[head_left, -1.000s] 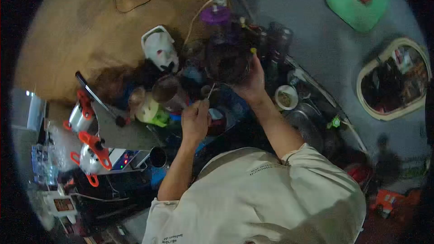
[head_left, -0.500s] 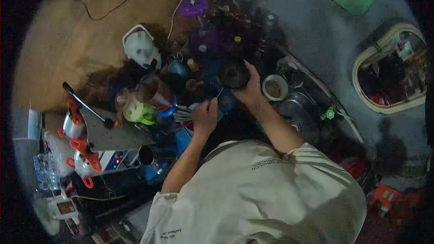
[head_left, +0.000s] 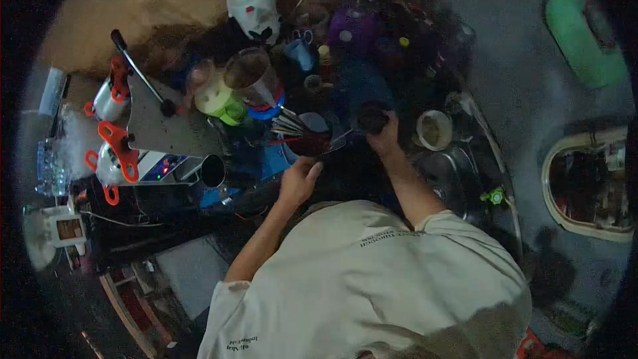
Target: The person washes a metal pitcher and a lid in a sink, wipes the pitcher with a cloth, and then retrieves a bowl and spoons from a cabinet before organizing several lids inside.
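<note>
At near centre, the left hand's [head_left: 298,183] fingers pinch a thin utensil [head_left: 342,138]; the right hand's [head_left: 386,138] fingers grasp a dark round object [head_left: 371,118].

Round container [head_left: 372,118]: near-black. Thin utensil [head_left: 343,136]: pale grey. Shirt [head_left: 359,279]: off-white, small dark lettering, otherwise plain. Holder [head_left: 311,143]: red; bundled utensils [head_left: 287,123]: silvery. Mug [head_left: 302,54]: blue. Cup [head_left: 231,112]: lime green. Boxy appliance [head_left: 253,6]: white, one red spot. Metal pots [head_left: 109,171]: silver; their handles [head_left: 115,135]: bright orange-red. Tall appliance [head_left: 355,30]: purple, one pale dot. Basin [head_left: 575,40]: light green. Mirror frame [head_left: 549,189]: cream. Backdrop [head_left: 166,6]: brown. Control panel [head_left: 163,167]: blue, red light. Tap handle [head_left: 494,196]: bright green.
</note>
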{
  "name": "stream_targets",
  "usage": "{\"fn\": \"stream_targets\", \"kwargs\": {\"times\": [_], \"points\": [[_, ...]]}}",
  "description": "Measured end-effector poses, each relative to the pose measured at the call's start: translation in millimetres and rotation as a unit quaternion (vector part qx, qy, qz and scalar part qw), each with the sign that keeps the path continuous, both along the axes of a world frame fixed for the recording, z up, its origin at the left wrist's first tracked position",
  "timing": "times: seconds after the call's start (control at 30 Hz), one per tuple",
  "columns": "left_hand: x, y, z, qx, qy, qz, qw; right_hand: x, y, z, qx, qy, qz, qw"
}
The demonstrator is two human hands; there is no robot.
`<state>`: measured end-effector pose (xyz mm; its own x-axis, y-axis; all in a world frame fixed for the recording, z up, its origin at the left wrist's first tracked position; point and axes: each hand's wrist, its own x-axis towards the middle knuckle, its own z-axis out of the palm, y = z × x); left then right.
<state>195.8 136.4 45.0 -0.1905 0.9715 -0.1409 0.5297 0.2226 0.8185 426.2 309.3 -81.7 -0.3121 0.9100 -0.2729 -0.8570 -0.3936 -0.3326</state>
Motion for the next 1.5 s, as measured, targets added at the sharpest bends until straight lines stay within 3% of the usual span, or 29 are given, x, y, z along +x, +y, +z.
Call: {"fn": "stream_targets", "kwargs": {"times": [0.03,0.1,0.13,0.2,0.23,0.3,0.43,0.47,0.5,0.53,0.6,0.63,0.67,0.73,0.8,0.83,0.93,1.0,1.07,1.13,1.2,1.23,1.27,1.3,1.43,1.5], "points": [[-11.7,-13.0,7.2,-0.001,0.001,0.009,1.0,0.9,10.4,-26.3,0.037,-0.172,-0.046,0.983],[-41.7,-40.8,16.8,-0.021,0.082,0.065,0.994,5.1,25.8,-35.6,0.011,-0.248,-0.115,0.962],[-60.2,-51.5,18.5,-0.026,0.087,0.086,0.992,3.5,31.9,-22.6,-0.059,-0.156,-0.135,0.977],[-96.8,-74.5,23.8,0.034,0.266,0.146,0.952,-16.8,33.4,41.9,-0.219,-0.046,-0.188,0.957],[-111.5,-82.0,26.1,0.024,0.273,0.166,0.947,-16.6,45.7,25.6,-0.203,-0.06,-0.197,0.957],[-137.2,-84.2,26.8,0.119,0.451,0.208,0.86,-12.7,71.5,-19.7,-0.151,-0.096,-0.203,0.963],[-169.6,-74.7,0.1,0.098,0.508,0.19,0.834,-2.1,114.7,-89.7,-0.036,-0.24,-0.208,0.948],[-175.4,-73.3,-8.4,0.052,0.497,0.173,0.849,5.9,124.0,-114.2,0.086,-0.371,-0.197,0.903],[-180.2,-68.6,-18.7,0.008,0.483,0.152,0.862,15.8,133.4,-141.8,0.25,-0.564,-0.219,0.756],[-191.0,-66.8,-35.5,0.015,0.478,0.145,0.866,17.4,135.9,-142.1,0.358,-0.629,-0.252,0.642],[-209.7,-68.9,-61.6,-0.083,0.475,0.109,0.869,12.2,131.7,-133.4,0.158,-0.405,-0.218,0.874],[-206.5,-69.5,-55.4,-0.078,0.471,0.099,0.873,1.9,122.2,-114.5,0.049,-0.264,-0.191,0.944],[-201.4,-72.7,-37.9,-0.07,0.471,0.063,0.877,-1.2,115.2,-106.7,-0.059,-0.109,-0.159,0.979],[-204.8,-77.1,-27.0,-0.057,0.472,0.02,0.879,-13.5,114.7,-98.9,-0.071,-0.134,-0.209,0.966],[-214.6,-83.7,-27.6,-0.012,0.386,0.1,0.917,-21.7,117.0,-99.9,-0.1,-0.176,-0.267,0.942],[-218.6,-86.4,-26.1,-0.011,0.386,0.091,0.918,-21.2,116.6,-103.4,-0.106,-0.201,-0.277,0.933],[-229.1,-98.3,-20.2,-0.035,0.398,0.036,0.916,-17.6,117.2,-114.3,-0.128,-0.28,-0.257,0.916],[-235.6,-106.1,-14.6,0.028,0.466,-0.041,0.884,-14.6,119.0,-120.2,-0.135,-0.369,-0.218,0.893],[-240.8,-117.6,-11.1,0.033,0.467,-0.039,0.883,-10.5,123.2,-123.2,-0.126,-0.533,-0.139,0.825],[-246.1,-121.6,-0.2,0.041,0.469,-0.031,0.882,-4.8,123.9,-124.8,-0.102,-0.705,-0.041,0.701],[-254.1,-123.4,14.9,0.061,0.459,-0.089,0.882,1.1,124.9,-126.8,-0.091,-0.764,0.01,0.638],[-258.1,-128.6,14.0,0.065,0.461,-0.09,0.88,3.5,126.0,-129.0,-0.108,-0.709,-0.01,0.697],[-262.3,-136.2,12.4,-0.01,0.46,-0.088,0.884,3.1,125.4,-132.9,-0.146,-0.543,-0.063,0.824],[-266.1,-140.2,12.1,-0.085,0.456,-0.086,0.882,3.6,125.6,-139.1,-0.201,-0.361,-0.123,0.903],[-258.7,-135.1,70.7,-0.132,0.387,-0.134,0.903,0.6,110.0,-126.0,-0.199,-0.298,-0.149,0.922],[-259.4,-142.2,84.8,-0.025,0.359,-0.156,0.92,1.7,94.6,-118.7,-0.187,-0.299,-0.15,0.924]]}}
